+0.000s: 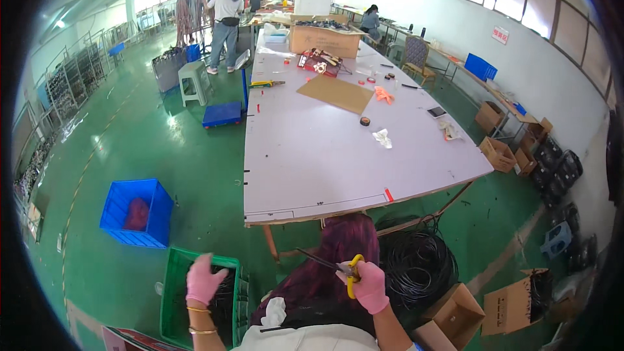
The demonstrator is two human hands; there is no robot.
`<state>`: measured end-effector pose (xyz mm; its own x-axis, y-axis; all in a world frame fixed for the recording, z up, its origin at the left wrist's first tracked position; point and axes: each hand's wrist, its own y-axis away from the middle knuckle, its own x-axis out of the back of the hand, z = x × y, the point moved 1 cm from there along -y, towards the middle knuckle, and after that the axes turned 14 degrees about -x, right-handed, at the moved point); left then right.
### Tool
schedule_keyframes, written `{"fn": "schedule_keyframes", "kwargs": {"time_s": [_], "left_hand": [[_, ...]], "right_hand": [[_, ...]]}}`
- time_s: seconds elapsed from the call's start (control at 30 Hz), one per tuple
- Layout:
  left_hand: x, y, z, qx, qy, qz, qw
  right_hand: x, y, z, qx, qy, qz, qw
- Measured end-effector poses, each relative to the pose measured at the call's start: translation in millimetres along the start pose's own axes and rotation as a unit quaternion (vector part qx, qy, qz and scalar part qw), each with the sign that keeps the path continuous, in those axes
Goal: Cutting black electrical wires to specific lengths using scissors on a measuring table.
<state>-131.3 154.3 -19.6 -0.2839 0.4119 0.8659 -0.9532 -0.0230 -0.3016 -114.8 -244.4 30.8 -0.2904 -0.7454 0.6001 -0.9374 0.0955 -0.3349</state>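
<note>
My left hand (203,281), in a pink glove, hovers over a green crate (170,299) at the lower left. Its thumb stands apart from the fingers, and nothing shows in its grasp. Black cable-like pieces (224,296) lie inside that crate. In my right hand (372,289), also pink-gloved, is a pair of scissors (354,266) with yellow handles. A long dark part extends from them toward the left; whether all of it is blade I cannot tell. Dark purple cloth (344,247) drapes below the table edge, with a crumpled white piece (274,312) on it.
A long white table (312,156) fills the middle, bearing tape rolls, a brown sheet (337,94) and a carton (325,40). To the left stands a blue crate (136,214). Coiled black cable (416,266) and open cartons (452,318) lie right. Two people work farther back.
</note>
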Motion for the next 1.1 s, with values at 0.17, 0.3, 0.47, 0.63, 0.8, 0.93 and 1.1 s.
{"fn": "schedule_keyframes", "kwargs": {"time_s": [0.17,0.3,0.47,0.63,0.8,0.93,1.1], "left_hand": [[21,-37,145,-0.187,0.445,-0.134,0.865],[9,-40,202,-0.286,0.602,-0.133,0.733],[20,-40,223,-0.157,0.614,-0.179,0.753],[85,-95,128,-0.040,0.834,0.273,0.478],[188,-141,-12,-0.157,0.837,0.159,0.500],[199,-160,-32,-0.183,0.825,0.127,0.519],[208,-193,-37,-0.219,0.878,0.078,0.418]], "right_hand": [[-3,7,-17,0.040,-0.011,-0.033,0.999],[2,22,-27,0.070,-0.019,-0.009,0.997],[2,43,0,0.016,-0.003,0.047,0.999],[66,59,127,-0.206,0.167,0.138,0.954],[186,55,269,-0.335,0.219,0.272,0.875],[262,-23,240,-0.270,-0.121,0.277,0.914],[442,-133,142,-0.071,0.116,0.404,0.905]]}}
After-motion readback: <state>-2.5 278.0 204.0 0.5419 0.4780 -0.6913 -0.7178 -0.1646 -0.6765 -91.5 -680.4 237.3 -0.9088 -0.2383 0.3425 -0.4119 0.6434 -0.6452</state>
